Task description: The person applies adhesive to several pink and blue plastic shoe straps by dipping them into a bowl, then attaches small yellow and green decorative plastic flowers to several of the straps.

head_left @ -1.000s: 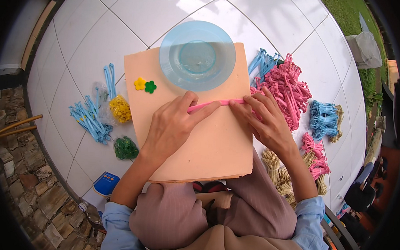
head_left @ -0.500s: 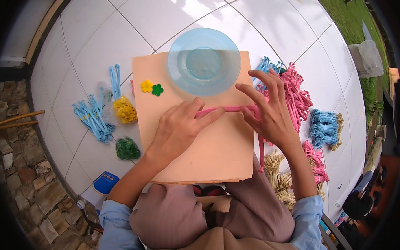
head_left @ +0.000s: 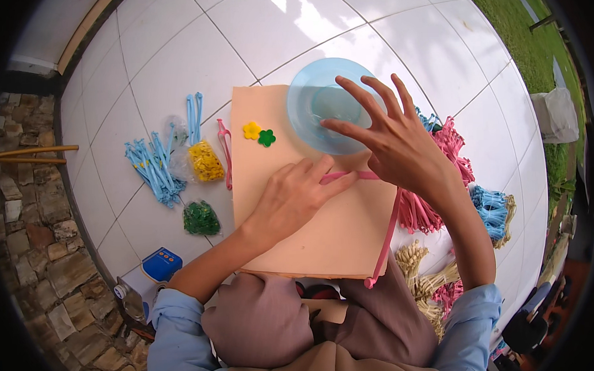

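Observation:
A peach-coloured board point(head_left: 299, 251) lies across my lap. Over its middle, my left hand point(head_left: 291, 195) pinches a long pink strip point(head_left: 385, 244) between thumb and fingers. The strip runs right, passes beneath my right hand point(head_left: 400, 142) and hangs over the board's near right edge, ending in a small knob. My right hand is raised with fingers spread, partly covering a translucent blue bowl point(head_left: 302, 113) at the board's far side. A yellow flower piece point(head_left: 251, 130) and a green flower piece point(head_left: 267, 138) lie side by side left of the bowl.
On the white tiles at left are light blue strips point(head_left: 154, 169), a looped pink strip point(head_left: 225, 149), and bags of yellow pieces point(head_left: 206, 161) and green pieces point(head_left: 201, 218). Bundles of pink strips point(head_left: 451, 150), blue strips point(head_left: 489, 211) and beige strips point(head_left: 414, 270) lie at right.
My right hand has risen and spread its fingers, moving over the bowl's near right side. My left hand keeps its pinch on the pink strip. The whole view has shifted slightly.

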A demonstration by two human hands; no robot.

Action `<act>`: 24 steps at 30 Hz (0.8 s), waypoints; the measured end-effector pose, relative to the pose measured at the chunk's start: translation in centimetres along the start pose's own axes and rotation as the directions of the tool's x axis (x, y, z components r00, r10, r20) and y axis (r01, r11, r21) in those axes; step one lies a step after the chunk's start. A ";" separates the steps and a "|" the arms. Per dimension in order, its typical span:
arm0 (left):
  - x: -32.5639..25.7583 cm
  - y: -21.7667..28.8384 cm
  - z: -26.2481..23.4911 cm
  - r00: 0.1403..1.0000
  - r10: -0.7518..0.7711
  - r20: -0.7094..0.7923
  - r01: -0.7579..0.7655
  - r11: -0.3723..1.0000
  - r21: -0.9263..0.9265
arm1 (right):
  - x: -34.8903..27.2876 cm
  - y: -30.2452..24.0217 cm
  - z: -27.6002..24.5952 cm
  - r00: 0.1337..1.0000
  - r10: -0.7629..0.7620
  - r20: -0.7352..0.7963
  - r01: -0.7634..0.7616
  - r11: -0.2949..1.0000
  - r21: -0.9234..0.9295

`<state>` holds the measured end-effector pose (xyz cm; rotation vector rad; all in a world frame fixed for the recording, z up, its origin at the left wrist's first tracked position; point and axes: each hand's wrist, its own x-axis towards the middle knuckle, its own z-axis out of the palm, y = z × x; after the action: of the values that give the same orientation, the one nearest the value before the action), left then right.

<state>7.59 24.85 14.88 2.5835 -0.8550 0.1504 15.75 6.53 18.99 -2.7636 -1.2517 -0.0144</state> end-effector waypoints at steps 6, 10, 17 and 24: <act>-0.1 0.2 -0.2 0.995 -0.048 0.089 0.048 0.999 -0.003 | 0.1 0.1 0.5 0.999 -0.015 -0.038 0.014 1.000 -0.019; 0.1 0.1 -0.1 0.996 -0.051 0.078 0.052 0.999 -0.011 | -0.2 0.6 0.2 0.998 -0.020 -0.060 0.018 0.999 -0.032; 0.0 0.3 -0.1 0.990 -0.108 0.086 0.114 0.992 -0.060 | -5.1 -1.2 -0.3 0.986 0.081 -0.149 -0.034 0.955 0.293; 0.2 0.4 -0.2 0.998 -0.064 0.001 0.064 0.998 -0.014 | -8.5 -2.4 0.0 0.979 0.112 -0.172 -0.092 0.988 0.122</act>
<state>7.52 24.53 15.20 2.5943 -0.7700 0.1251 8.34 1.77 18.80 -2.6575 -1.0321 -0.1733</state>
